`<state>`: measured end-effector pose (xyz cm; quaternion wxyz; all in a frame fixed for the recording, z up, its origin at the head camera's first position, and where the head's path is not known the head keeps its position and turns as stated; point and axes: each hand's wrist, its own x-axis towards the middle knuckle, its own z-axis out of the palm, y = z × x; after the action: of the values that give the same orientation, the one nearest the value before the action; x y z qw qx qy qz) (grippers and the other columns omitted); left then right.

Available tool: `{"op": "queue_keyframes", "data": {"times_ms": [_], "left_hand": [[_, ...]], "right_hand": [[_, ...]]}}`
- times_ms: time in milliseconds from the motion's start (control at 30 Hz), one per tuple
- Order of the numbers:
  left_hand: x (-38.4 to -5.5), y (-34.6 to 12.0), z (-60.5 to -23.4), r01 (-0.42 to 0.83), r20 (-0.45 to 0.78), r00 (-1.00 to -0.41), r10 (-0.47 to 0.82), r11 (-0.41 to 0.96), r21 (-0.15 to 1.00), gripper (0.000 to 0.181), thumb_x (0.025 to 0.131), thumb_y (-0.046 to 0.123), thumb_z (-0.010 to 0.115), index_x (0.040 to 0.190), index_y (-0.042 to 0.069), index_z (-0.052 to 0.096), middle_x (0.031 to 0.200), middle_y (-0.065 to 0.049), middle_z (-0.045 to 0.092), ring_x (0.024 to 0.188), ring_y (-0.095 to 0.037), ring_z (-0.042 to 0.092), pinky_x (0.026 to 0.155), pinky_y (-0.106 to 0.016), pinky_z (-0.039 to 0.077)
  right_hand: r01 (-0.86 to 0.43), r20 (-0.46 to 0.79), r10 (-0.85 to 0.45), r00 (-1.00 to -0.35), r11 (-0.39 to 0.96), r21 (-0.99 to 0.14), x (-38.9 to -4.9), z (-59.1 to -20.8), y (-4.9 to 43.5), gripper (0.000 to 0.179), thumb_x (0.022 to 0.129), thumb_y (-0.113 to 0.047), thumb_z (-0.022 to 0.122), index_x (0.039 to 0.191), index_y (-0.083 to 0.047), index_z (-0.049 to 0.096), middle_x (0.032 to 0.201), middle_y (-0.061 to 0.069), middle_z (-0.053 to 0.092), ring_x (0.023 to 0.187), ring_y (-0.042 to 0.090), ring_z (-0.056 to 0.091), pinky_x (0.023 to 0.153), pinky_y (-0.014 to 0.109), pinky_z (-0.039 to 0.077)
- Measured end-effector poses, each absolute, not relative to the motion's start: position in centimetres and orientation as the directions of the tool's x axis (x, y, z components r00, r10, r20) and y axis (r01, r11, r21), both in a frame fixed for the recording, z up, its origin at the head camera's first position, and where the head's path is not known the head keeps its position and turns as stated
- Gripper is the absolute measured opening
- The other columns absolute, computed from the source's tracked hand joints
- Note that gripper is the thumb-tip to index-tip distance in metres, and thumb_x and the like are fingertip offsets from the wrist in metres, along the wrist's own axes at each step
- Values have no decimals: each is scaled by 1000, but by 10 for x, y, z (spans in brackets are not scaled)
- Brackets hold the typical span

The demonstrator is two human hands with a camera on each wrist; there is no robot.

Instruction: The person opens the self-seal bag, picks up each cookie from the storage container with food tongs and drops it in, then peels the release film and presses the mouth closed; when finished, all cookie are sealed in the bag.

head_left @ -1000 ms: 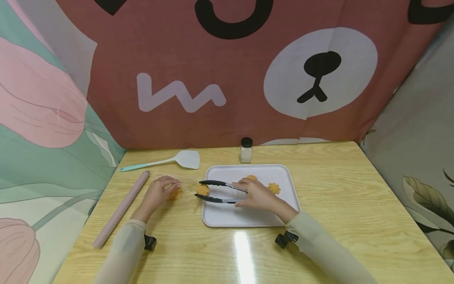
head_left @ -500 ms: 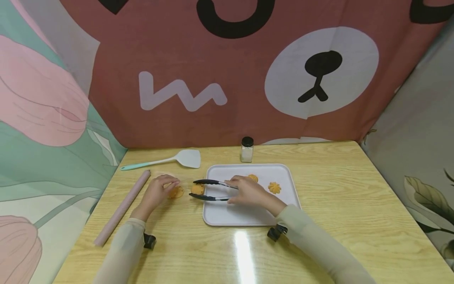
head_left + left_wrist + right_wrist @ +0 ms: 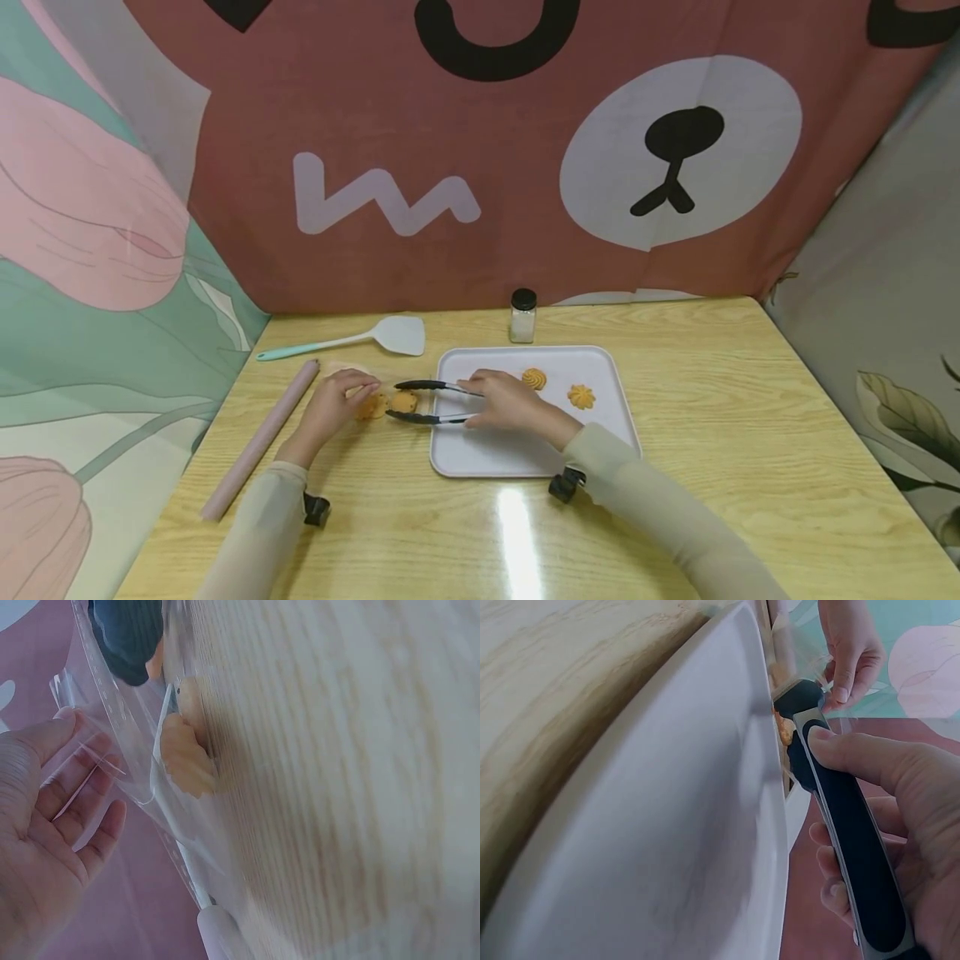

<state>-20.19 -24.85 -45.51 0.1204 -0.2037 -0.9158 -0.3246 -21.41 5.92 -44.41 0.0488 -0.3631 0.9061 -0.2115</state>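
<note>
My left hand (image 3: 327,410) pinches the rim of a clear plastic bag (image 3: 124,739) between thumb and fingers. Round golden cookies (image 3: 372,407) lie inside the bag, partly overlapping; their number is hard to tell. My right hand (image 3: 508,403) grips black-tipped tongs (image 3: 851,840), thumb on one arm and fingers on the other. Between the tong tips sits a dark-flecked cookie (image 3: 404,402), at the bag's mouth beside the other cookies. Below the right hand, the white tray (image 3: 487,460) carries a swirl cookie (image 3: 534,379) and a flower-shaped cookie (image 3: 581,396).
A white spatula (image 3: 399,335) with a mint handle lies behind the bag. To the left is a pink rolled tube (image 3: 258,442). A black-lidded glass jar (image 3: 522,318) stands behind the tray, near the patterned cloth backdrop (image 3: 420,267).
My right hand has carried the cookie in the tongs leftward off the tray's edge, up to the cookies in the bag. The left hand has stayed in place, holding the bag.
</note>
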Motion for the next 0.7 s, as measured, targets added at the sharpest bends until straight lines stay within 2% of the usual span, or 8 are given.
{"op": "queue_keyframes", "data": {"times_ms": [267, 700], "left_hand": [[-202, -248, -456, 470, 376, -876, 301, 704, 532, 11, 87, 6, 68, 95, 4, 74, 93, -10, 69, 89, -29, 64, 81, -46, 52], [-202, -249, -456, 474, 391, -874, 287, 681, 558, 10, 86, 7, 69, 94, 3, 74, 93, -9, 69, 90, -28, 64, 81, -45, 52]], "right_hand": [[-674, 115, -693, -711, 626, -392, -218, -444, 46, 66, 75, -33, 80, 131, -5, 57, 114, 10, 61, 104, 25, 59, 90, 37, 49], [-665, 83, -699, -710, 627, -407, -220, -442, 26, 68, 76, -34, 80, 132, -5, 55, 114, 10, 61, 99, 23, 59, 84, 34, 50]]}}
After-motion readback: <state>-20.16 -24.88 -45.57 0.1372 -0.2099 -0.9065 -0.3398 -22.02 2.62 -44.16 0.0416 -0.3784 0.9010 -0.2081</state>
